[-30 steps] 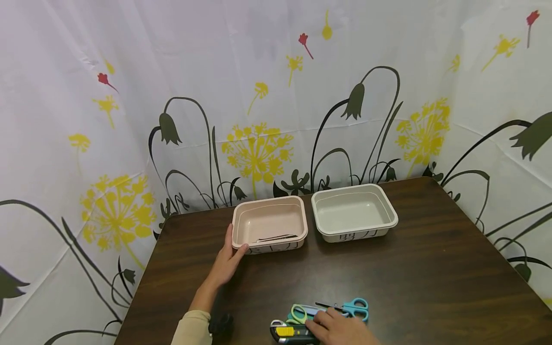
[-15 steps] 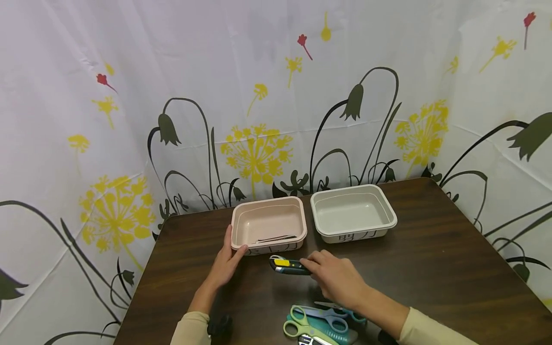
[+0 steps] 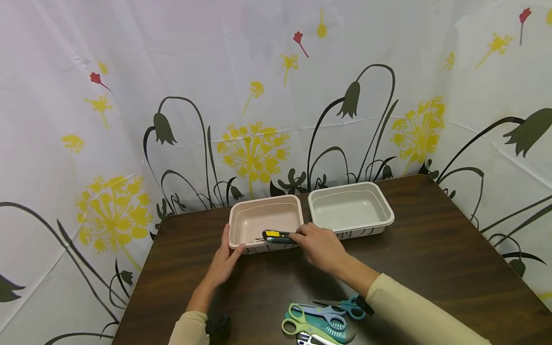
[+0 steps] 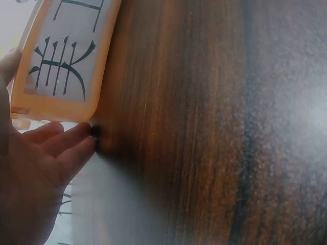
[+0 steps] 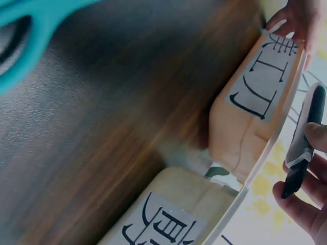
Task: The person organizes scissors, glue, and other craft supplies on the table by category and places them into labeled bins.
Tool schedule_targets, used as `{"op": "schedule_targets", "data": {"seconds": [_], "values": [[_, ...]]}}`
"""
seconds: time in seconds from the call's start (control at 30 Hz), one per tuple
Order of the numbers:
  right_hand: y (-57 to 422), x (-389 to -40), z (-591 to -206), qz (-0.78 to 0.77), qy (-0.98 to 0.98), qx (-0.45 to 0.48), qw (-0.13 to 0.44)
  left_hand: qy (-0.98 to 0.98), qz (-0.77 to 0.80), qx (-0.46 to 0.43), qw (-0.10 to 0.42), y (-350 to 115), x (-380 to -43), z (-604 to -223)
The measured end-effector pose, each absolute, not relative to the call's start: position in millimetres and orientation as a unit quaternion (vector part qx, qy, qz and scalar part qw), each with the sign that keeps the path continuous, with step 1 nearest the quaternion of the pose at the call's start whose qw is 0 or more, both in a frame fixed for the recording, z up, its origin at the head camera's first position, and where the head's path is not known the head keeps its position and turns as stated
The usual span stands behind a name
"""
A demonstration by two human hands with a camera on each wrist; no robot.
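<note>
My right hand (image 3: 321,247) pinches a black utility knife (image 3: 278,237) with a yellow slider by one end. The knife is over the front part of a pink bin (image 3: 267,215). In the right wrist view, thumb and fingers close on the knife (image 5: 300,133) above the rim. My left hand (image 3: 224,263) holds the pink bin's front left corner, thumb at the front rim and fingers along the left end. The left wrist view shows its fingertips against the end wall of the bin (image 4: 56,104). A thin dark item inside the bin is mostly hidden by the knife.
A white bin (image 3: 351,208) stands right of the pink one. Near the front edge lie green-handled scissors (image 3: 290,327), lavender-handled scissors (image 3: 332,317), teal-handled scissors (image 3: 356,309), a ridged teal item (image 3: 345,334) and a black-and-white one (image 3: 304,339). A patterned curtain (image 3: 198,57) hangs behind.
My right hand has picked up the utility knife from the pile at the front and carried it up over the pink bin. The left hand stays on the bin.
</note>
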State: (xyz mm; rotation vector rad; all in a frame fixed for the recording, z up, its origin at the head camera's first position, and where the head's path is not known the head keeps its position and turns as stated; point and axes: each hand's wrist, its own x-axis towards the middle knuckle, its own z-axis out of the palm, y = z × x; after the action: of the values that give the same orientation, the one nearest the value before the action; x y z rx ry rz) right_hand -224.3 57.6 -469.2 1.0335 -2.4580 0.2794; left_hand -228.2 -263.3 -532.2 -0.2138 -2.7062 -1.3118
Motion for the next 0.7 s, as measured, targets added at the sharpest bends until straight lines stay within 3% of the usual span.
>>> {"op": "schedule_targets", "data": {"seconds": [0.33, 0.7], "values": [[43, -241, -471, 0.077, -0.898, 0.373, 0.218, -0.894, -0.435, -0.078, 0.072, -262, -226, -531], [27, -255, -478, 0.067, -0.925, 0.340, 0.158, -0.894, -0.437, -0.079, 0.067, -263, -227, -531]]}}
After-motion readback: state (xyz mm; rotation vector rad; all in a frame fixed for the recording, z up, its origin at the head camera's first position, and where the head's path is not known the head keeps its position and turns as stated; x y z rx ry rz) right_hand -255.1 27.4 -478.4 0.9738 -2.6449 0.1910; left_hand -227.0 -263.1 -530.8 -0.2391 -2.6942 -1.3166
